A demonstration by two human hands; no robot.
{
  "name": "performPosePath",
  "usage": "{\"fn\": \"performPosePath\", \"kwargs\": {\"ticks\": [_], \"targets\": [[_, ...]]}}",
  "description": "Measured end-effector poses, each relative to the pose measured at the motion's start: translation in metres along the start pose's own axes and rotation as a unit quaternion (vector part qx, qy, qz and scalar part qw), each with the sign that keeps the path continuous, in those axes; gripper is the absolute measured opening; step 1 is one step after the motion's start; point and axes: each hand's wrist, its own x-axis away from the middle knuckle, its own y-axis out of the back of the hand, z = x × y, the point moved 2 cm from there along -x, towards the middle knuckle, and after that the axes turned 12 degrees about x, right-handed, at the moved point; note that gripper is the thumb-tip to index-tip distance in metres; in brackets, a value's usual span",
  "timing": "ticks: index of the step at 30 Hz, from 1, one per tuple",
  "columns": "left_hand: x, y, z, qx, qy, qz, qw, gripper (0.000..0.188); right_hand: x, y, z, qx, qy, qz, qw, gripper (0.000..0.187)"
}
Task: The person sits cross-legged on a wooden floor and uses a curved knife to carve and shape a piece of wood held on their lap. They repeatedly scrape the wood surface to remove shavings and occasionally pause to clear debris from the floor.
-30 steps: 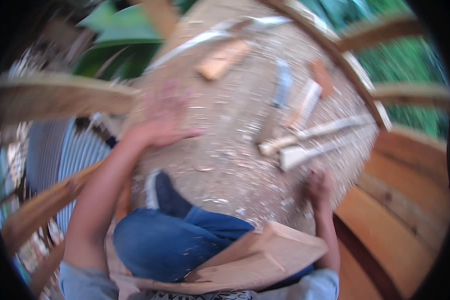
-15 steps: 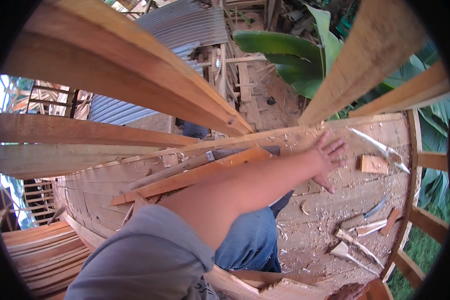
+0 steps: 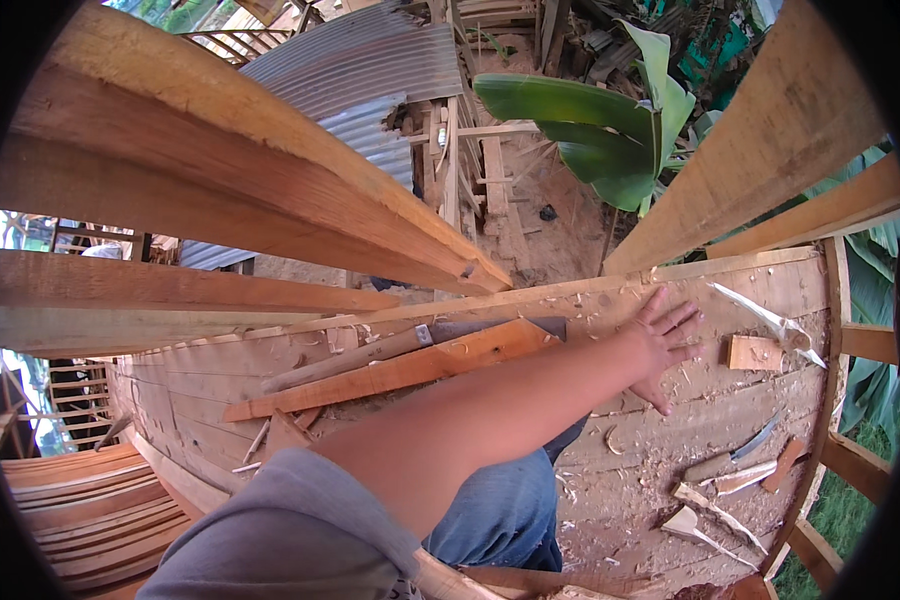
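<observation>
My left arm reaches across the curved plank surface (image 3: 610, 500). My left hand (image 3: 660, 345) rests on the boards near their far edge, fingers spread and holding nothing. To its right lie a small rectangular wood block (image 3: 755, 353) and a pale, pointed piece (image 3: 770, 318) with a knobbed end. Nearer me, a knife with a wooden handle (image 3: 712, 466) lies beside a few carved wood pieces (image 3: 715, 515). Under my forearm, a reddish-brown board (image 3: 400, 377) lies against a round wooden pole (image 3: 350, 363). Only a reddish sliver, perhaps my right hand (image 3: 705, 592), shows at the lower edge; its fingers are hidden.
Thick upright timbers (image 3: 270, 170) rise beyond the far edge, with another timber (image 3: 740, 140) at right. Shavings litter the boards. My jeans-clad leg (image 3: 495, 505) is below my arm. Stacked planks (image 3: 85, 515) stand lower left; corrugated sheets (image 3: 360, 75) and a large leaf (image 3: 590, 120) lie beyond.
The view has tilted slightly, so the scene sits a little lower. My left hand stays spread at the same spot on the boards. Less shows at the lower right edge.
</observation>
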Motion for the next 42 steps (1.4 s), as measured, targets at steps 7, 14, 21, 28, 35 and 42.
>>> {"fn": "performPosePath", "kwargs": {"ticks": [7,14,21,28,35,42], "targets": [[0.000,-0.003,0.001,0.012,-0.013,-0.004,1.000,0.111,-0.009,0.000,0.011,0.233,0.048,-0.097,0.966,0.032],[0.010,0.015,0.001,-0.004,0.013,0.063,0.998,0.109,0.019,0.004,0.044,0.252,-0.070,-0.112,0.959,0.057],[-0.010,0.020,-0.010,-0.045,0.011,0.103,0.994,0.108,0.042,-0.050,0.051,0.385,0.057,-0.166,0.906,0.041],[-0.004,0.015,-0.014,-0.112,0.074,0.113,0.984,0.114,-0.042,0.020,0.211,-0.108,0.153,-0.457,0.869,0.021],[-0.001,0.016,-0.008,-0.124,0.078,0.134,0.980,0.117,-0.184,0.083,0.241,0.155,0.218,-0.644,0.717,0.044],[-0.004,0.012,0.004,-0.124,0.088,0.152,0.977,0.118,-0.324,0.061,0.152,0.312,0.032,-0.384,0.868,0.073]]}}
